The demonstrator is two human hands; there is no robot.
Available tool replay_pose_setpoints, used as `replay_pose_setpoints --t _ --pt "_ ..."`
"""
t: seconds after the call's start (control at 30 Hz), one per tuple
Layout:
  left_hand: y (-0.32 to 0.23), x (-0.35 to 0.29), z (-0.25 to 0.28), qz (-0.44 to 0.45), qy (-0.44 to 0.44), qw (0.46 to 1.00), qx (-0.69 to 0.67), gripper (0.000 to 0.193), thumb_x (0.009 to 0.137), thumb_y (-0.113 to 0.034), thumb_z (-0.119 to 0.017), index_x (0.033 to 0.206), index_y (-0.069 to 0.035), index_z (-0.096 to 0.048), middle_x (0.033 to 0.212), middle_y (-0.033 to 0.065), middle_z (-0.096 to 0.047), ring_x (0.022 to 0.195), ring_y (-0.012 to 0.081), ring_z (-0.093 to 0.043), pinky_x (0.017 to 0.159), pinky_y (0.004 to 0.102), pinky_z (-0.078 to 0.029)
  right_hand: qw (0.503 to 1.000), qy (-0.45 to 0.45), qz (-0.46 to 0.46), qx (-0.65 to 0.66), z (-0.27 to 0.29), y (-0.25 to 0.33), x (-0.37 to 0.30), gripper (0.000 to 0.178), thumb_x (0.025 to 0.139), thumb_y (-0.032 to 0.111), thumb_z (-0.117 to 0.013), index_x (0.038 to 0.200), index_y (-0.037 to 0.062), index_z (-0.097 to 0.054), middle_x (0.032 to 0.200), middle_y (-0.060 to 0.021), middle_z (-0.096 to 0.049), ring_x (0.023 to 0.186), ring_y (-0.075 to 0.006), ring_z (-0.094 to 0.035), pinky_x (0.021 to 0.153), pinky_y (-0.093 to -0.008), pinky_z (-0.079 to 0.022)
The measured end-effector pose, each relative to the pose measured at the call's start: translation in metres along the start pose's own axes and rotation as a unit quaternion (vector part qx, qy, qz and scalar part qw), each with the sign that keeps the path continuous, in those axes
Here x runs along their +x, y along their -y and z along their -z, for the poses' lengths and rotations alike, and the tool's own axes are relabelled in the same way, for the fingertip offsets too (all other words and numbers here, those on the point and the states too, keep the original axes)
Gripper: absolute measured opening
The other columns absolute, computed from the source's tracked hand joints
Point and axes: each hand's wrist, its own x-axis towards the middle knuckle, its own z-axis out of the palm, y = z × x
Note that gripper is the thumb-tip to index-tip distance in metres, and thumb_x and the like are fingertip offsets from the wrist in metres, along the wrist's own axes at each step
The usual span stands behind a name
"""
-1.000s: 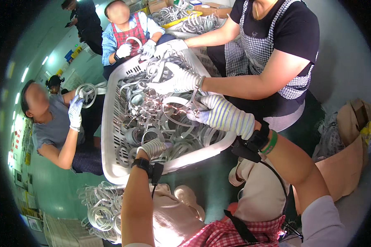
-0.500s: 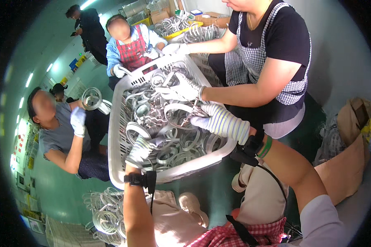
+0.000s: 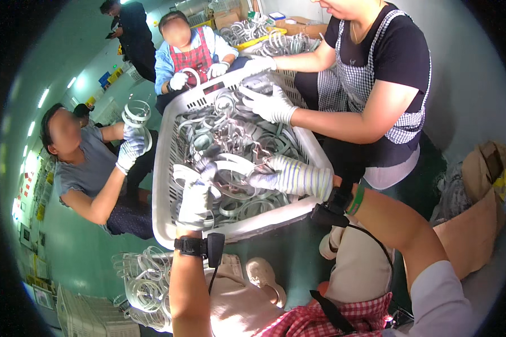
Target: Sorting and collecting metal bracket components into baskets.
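My right hand (image 3: 291, 175), in a striped knit glove, is closed on a metal ring clamp (image 3: 235, 164) with a wire clasp, held just over the pile. My left hand (image 3: 195, 203), gloved too, has its fingers together at the left side of this ring; the fingertips are partly blurred. Another pale ring (image 3: 181, 173) lies just beside the left hand's fingers. Beneath both hands, many similar ring clamps (image 3: 253, 210) fill a white plastic basket (image 3: 247, 229) with slotted walls.
Co-workers sit around the basket: a gloved hand (image 3: 271, 105) reaches in from the right, another person's glove (image 3: 130, 147) holds rings at the left, and one more glove (image 3: 178, 81) holds a ring at the far side. Rings (image 3: 146, 286) hang beside my left forearm. A cardboard box (image 3: 469, 224) stands right.
My left hand has moved up and right to the ring in my right hand. That ring has come slightly lower and left. The co-worker at the left has raised a ring.
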Motion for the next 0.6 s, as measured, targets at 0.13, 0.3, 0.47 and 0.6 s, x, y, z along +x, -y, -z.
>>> replay_pose_setpoints --t 0.13,0.3,0.47,0.6 --pt "0.026 0.015 0.037 -0.046 0.008 0.983 0.177 0.036 0.088 -0.028 -0.062 0.115 -0.005 -0.056 0.089 0.0056 -0.06 0.066 0.012 -0.053 0.051 0.0236 -0.042 0.983 0.035 -0.082 0.159 0.0 0.021 0.002 0.029 0.084 0.017 -0.066 0.107 -0.0007 -0.061 0.099 -0.0073 -0.066 0.09 -0.011 -0.058 0.08 -0.0249 -0.047" --pt "0.004 0.016 0.002 0.025 0.015 1.0 0.012 0.027 0.092 -0.024 -0.053 0.105 -0.001 -0.06 0.081 0.0049 -0.061 0.072 0.0131 -0.056 0.062 0.0259 -0.045 0.993 -0.109 0.054 -0.001 0.003 -0.017 0.023 0.023 0.085 0.012 -0.064 0.105 0.0017 -0.061 0.086 -0.0025 -0.065 0.075 -0.0093 -0.057 0.069 -0.0258 -0.047" --pt "-0.002 -0.005 -0.014 0.059 0.061 0.996 0.016 0.04 0.086 -0.025 -0.066 0.116 -0.001 -0.056 0.099 0.0066 -0.063 0.085 0.0158 -0.062 0.078 0.0269 -0.05 0.991 -0.1 0.033 -0.084 0.0 -0.009 0.014 0.026 0.084 0.023 -0.068 0.097 0.0007 -0.064 0.083 -0.0017 -0.064 0.072 -0.0099 -0.056 0.066 -0.0262 -0.047" --pt "-0.007 -0.006 -0.014 0.088 0.069 0.994 0.001 0.046 0.085 -0.034 -0.065 0.118 -0.004 -0.056 0.095 0.0032 -0.062 0.073 0.0118 -0.059 0.068 0.0242 -0.047 0.995 -0.099 -0.006 -0.027 -0.005 -0.004 0.016 0.024 0.084 0.022 -0.068 0.097 0.0019 -0.065 0.084 -0.0012 -0.064 0.071 -0.0069 -0.055 0.064 -0.0254 -0.046"
